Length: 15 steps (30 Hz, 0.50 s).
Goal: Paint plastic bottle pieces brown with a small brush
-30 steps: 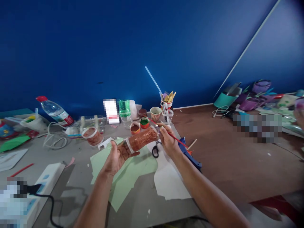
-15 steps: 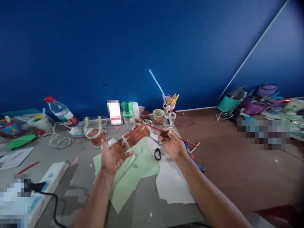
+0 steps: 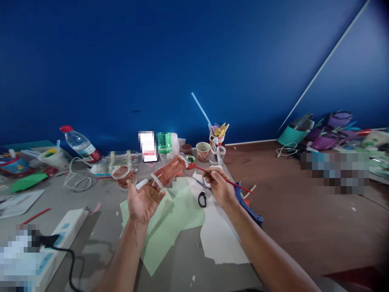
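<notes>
My left hand [image 3: 144, 202] is palm up under a brown-painted clear plastic bottle piece [image 3: 168, 172], its fingers reaching into the near open end. The piece lies tilted, far end up and to the right. In my right hand [image 3: 221, 186] a red paintbrush [image 3: 229, 181] is pinched, pointing left at the far end of the piece. I cannot tell whether its tip touches. A small red pot [image 3: 191, 163] with green inside stands just behind that end. Beneath the hands lie green paper [image 3: 182, 211] and white paper [image 3: 223, 239], with black-handled scissors [image 3: 202, 199] on them.
A brown-painted plastic cup [image 3: 122, 177] stands left of my left hand. Behind are a phone [image 3: 148, 147], a paper cup [image 3: 203, 151] and a cup of sticks [image 3: 217, 136]. A blue tool [image 3: 249, 209] lies right; a water bottle [image 3: 80, 145] and power strip [image 3: 65, 231] are left.
The brown-painted piece has shifted slightly left. The paintbrush's front end, which crossed over its far end, now shows only to the right of that end. Both hands keep their holds.
</notes>
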Motion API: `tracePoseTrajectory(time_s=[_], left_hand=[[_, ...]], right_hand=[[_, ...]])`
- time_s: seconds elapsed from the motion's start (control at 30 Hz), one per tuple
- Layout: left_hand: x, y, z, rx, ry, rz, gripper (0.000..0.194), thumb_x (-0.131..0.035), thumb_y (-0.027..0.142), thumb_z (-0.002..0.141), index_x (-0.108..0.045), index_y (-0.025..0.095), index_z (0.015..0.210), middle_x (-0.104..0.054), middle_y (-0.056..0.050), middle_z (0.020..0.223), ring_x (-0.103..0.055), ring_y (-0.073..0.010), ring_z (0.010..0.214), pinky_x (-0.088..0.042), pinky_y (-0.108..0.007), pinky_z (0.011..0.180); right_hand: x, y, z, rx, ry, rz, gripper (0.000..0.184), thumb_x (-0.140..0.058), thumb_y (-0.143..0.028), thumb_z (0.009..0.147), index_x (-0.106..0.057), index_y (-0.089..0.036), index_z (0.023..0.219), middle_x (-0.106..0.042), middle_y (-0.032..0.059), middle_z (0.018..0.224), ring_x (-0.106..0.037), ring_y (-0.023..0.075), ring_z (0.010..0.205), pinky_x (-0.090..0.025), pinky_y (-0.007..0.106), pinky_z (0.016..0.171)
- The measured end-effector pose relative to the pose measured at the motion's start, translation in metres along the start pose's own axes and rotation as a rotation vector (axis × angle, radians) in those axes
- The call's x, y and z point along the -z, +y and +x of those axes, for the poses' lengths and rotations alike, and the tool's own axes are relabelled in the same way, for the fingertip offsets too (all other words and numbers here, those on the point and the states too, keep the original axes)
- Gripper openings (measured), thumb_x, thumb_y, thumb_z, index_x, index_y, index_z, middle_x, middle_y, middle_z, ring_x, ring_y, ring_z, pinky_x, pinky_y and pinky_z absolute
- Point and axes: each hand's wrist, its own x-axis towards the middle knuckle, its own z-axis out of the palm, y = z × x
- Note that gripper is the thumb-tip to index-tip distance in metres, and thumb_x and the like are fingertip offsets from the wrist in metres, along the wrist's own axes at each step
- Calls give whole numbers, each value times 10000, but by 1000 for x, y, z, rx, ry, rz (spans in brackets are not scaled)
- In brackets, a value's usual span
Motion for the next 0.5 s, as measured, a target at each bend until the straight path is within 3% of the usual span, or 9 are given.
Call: tracePoseTrajectory(time_s=[0.13, 0.3, 0.5], left_hand=[[-7, -3, 0, -41, 96, 55, 892, -112, 731, 882, -667, 41, 993, -720, -190, 768, -713, -254, 669, -618, -384, 577], [-8, -5, 0, -85, 107, 106, 899, -82, 715, 891, -656, 31, 994, -724, -201, 840, -720, -258, 712, -618, -385, 586], [-8, -6, 1, -80, 147, 130, 863, -85, 698, 904, -658, 54, 942, -733, -187, 836, -718, -248, 714, -616, -377, 590]], right_hand=[[-2, -2, -1, 2, -12, 17, 82, -720, -300, 722, -736, -226, 752, -714, 29, 677, -508, 123, 551, -403, 277, 543], [-5, -5, -3, 27, -22, -118, 74, -717, -287, 718, -737, -216, 715, -698, 24, 655, -497, 117, 554, -400, 271, 545], [-4, -6, -4, 49, -33, -110, 66, -689, -258, 720, -739, -218, 736, -706, 28, 683, -495, 117, 551, -398, 280, 557]])
